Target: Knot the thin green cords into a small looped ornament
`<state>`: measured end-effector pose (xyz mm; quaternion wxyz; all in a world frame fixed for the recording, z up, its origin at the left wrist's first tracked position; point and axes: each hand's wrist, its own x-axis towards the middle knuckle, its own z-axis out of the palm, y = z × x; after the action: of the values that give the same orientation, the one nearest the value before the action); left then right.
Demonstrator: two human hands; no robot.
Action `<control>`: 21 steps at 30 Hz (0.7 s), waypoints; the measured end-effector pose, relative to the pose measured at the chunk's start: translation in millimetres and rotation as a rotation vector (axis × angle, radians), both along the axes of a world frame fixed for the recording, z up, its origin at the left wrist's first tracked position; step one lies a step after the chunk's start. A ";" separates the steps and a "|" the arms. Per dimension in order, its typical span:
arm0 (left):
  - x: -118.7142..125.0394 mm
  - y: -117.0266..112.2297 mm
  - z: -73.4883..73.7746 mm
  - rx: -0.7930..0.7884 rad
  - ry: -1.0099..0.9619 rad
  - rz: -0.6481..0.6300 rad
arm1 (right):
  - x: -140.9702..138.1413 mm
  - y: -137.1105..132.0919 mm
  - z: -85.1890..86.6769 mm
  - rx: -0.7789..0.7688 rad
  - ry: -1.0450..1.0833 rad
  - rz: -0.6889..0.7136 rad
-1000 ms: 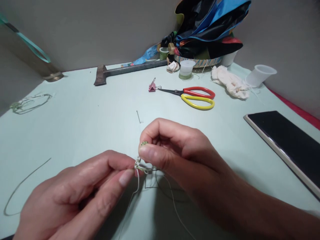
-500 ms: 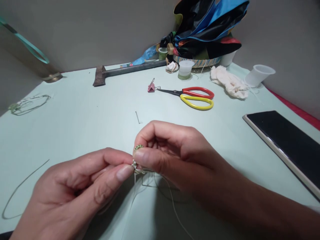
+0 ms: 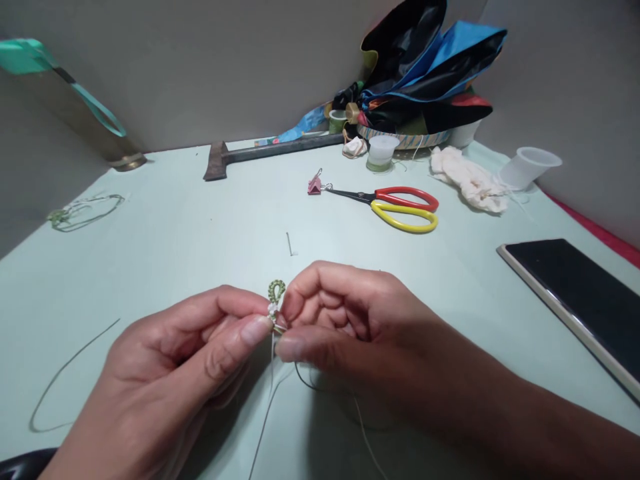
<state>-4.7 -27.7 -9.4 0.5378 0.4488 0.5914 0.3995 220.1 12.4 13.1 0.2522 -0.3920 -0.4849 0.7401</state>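
Green thread loop (image 3: 276,291) | left hand (image 3: 175,360), right hand (image 3: 360,327) pinch | tablet (image 3: 570,300) well right

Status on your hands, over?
Left hand and right hand both pinching small green thread loop. Pale thread hanging below. Scissors lying beyond, not in the way.

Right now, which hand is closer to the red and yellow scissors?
The right hand: below the scissors, fairly close. The left hand: farther away, down and to their left.
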 end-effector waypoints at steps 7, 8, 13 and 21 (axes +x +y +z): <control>20.1 20.4 9.0 -0.052 -0.038 -0.009 | 4.1 0.8 1.9 0.202 -0.152 0.037; 20.9 20.3 9.0 -0.054 -0.041 -0.011 | 4.3 1.0 1.6 0.220 -0.164 0.049; 11.4 6.5 3.1 -0.041 -0.050 -0.019 | 5.7 1.9 2.9 0.167 -0.152 0.067; 7.4 -1.9 2.3 0.040 -0.009 -0.012 | 1.5 -0.2 2.9 0.196 -0.273 -0.018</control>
<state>2.7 -29.7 -7.1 0.5337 0.4612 0.5784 0.4098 221.6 12.2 16.1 0.2276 -0.4668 -0.5807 0.6269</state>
